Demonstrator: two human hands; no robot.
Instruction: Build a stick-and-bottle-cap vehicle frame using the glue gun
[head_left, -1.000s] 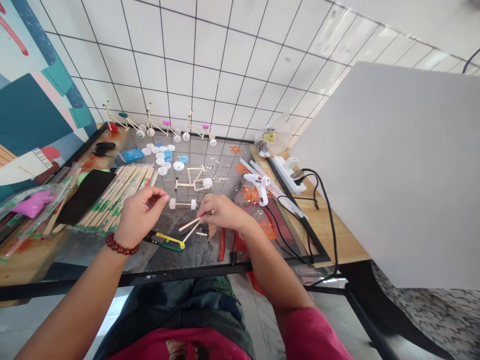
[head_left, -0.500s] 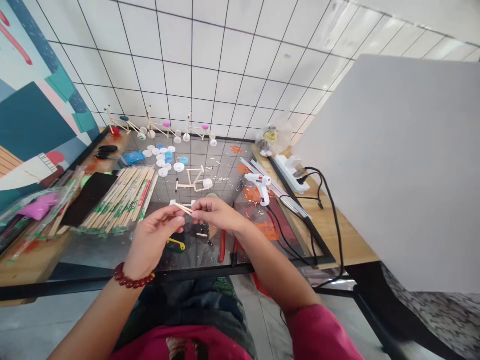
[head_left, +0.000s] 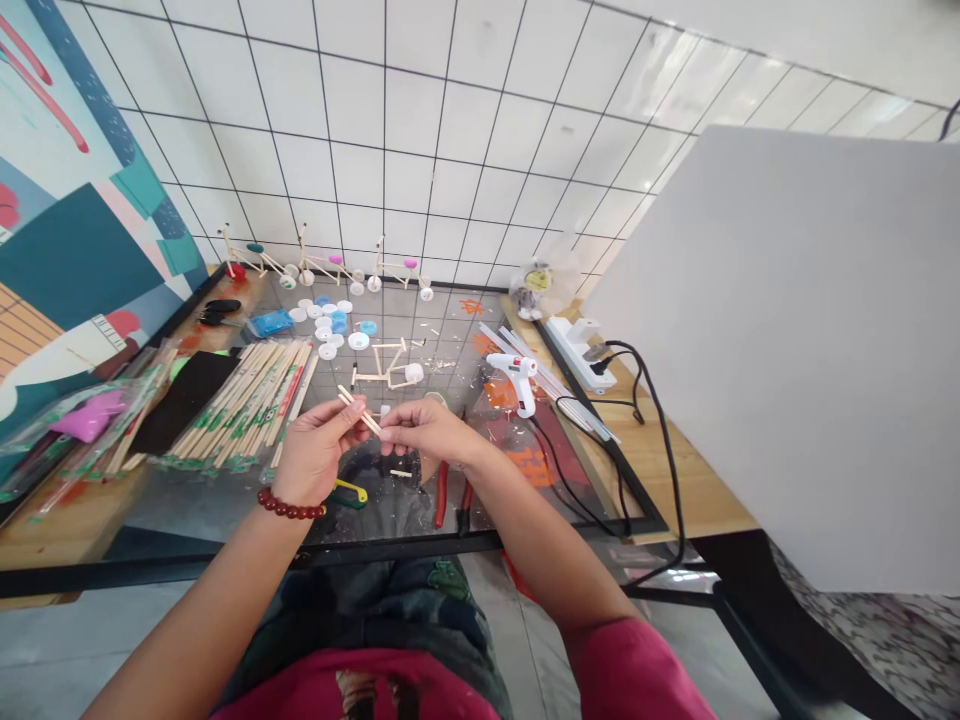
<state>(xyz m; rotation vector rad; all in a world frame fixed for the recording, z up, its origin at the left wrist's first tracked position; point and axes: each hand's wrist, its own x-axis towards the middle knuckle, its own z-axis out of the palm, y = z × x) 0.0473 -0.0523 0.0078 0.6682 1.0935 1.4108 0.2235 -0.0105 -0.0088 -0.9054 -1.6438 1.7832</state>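
Observation:
Two short wooden sticks (head_left: 363, 413) lie side by side between my hands, above the table. My left hand (head_left: 319, 448) pinches them near their upper left end. At the lower right end, the fingertips of my right hand (head_left: 424, 432) close on the same sticks. Just beyond my hands lies a small stick frame (head_left: 386, 362) with a white cap fixed at its right end. Below my hands are a short stick piece (head_left: 400, 473), a yellow-handled tool (head_left: 350, 490) and red-handled pliers (head_left: 442, 497), partly hidden by my right arm.
A bundle of wooden chopsticks (head_left: 240, 405) lies left, with loose bottle caps (head_left: 328, 318) behind it. Several small stick tricycles (head_left: 395, 270) stand along the back. At right are a white glue gun (head_left: 514, 380), glue sticks (head_left: 555, 385), a power strip (head_left: 579, 352) and black cables (head_left: 667, 430).
The sticks have turned to a steeper slant, left end higher. My left hand has shifted slightly right and up along them; my right hand still pinches the other end.

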